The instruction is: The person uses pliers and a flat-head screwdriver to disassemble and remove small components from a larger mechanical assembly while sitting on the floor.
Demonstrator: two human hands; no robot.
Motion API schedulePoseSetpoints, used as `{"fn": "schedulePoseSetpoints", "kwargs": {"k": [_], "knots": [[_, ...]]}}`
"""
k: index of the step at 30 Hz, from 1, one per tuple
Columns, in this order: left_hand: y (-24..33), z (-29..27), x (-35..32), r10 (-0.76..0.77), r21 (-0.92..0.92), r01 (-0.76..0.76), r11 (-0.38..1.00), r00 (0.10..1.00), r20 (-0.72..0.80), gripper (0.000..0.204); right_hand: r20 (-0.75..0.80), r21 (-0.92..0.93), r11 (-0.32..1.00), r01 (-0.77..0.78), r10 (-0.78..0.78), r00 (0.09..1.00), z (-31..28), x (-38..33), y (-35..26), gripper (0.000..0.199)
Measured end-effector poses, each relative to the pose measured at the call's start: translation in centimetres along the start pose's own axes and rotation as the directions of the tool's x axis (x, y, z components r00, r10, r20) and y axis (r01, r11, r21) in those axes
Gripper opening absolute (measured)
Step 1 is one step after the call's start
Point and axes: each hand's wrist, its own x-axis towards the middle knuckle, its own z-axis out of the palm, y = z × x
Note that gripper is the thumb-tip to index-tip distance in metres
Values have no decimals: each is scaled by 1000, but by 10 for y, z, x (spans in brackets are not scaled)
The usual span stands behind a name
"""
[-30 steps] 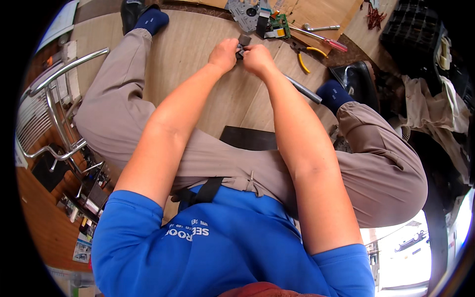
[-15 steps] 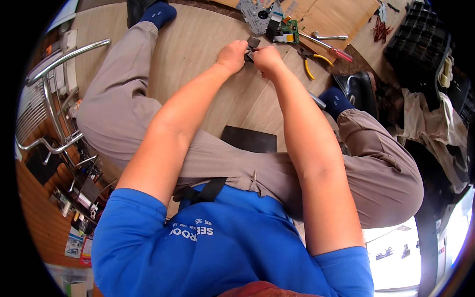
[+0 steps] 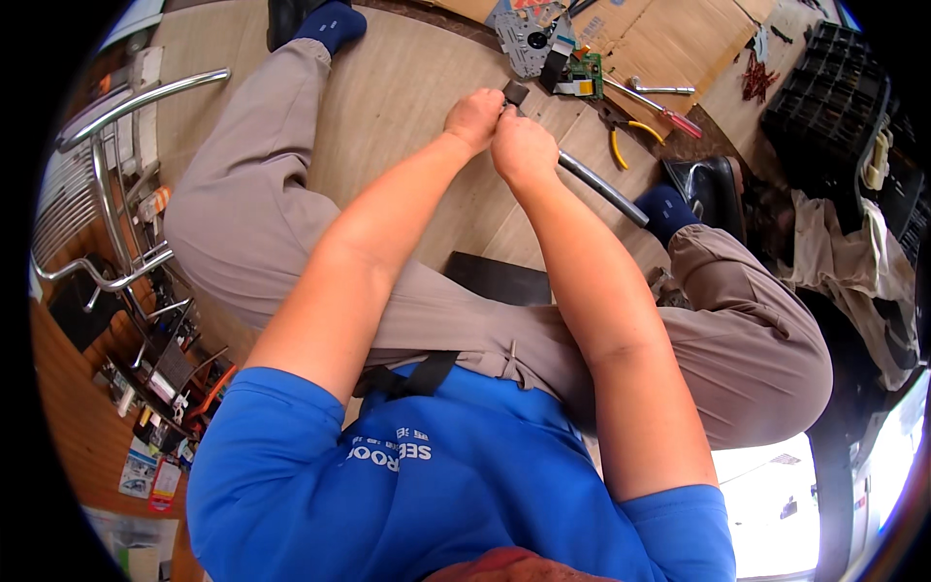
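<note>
My left hand [image 3: 474,118] is closed, its fingertips beside the dark square head [image 3: 515,93] of what looks like a hammer. Against it sits my right hand [image 3: 525,149], also closed, thumb and forefinger meeting the left fingers. Whatever they pinch is small, dark and mostly hidden. Out from under the right hand runs a grey tubular handle [image 3: 603,186], ending near my right foot; whether the fist wraps it does not show. Just beyond the hands lie a grey metal plate assembly [image 3: 529,41] and a green circuit board [image 3: 586,76] with a ribbon cable.
Yellow-handled pliers [image 3: 619,141], a red-handled screwdriver [image 3: 679,121] and a metal wrench [image 3: 664,90] lie near the cardboard [image 3: 650,44]. Screws [image 3: 758,78] are heaped at the far right by a black crate [image 3: 824,87]. A black flat piece [image 3: 499,278] lies between my legs.
My right hand has drawn slightly nearer to me, uncovering more of the grey handle. The left hand keeps its place by the dark head. The whole view has shifted a little.
</note>
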Motion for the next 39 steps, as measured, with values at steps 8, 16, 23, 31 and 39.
{"fn": "schedulePoseSetpoints", "kwargs": {"k": [8,16,23,31,39], "knots": [[1,6,-3,-51,23,51,998,999,9,12,414,715,540,-444,185,891,-25,19,26,35],[2,12,-3,-12,46,11,999,1000,5,11,110,31,999,36,-39,993,-19,21,31,30],[5,14,-5,-47,0,47,999,998,-36,11,33,-115,989,91,-87,996,-14,-6,14,32],[8,15,-6,-120,-37,117,992,990,-79,14,-158,-12,994,112,-112,981,22,3,40,39],[18,21,-11,-272,-193,245,950,954,-129,16,-64,738,673,-40,129,990,12,11,58,31]]}}
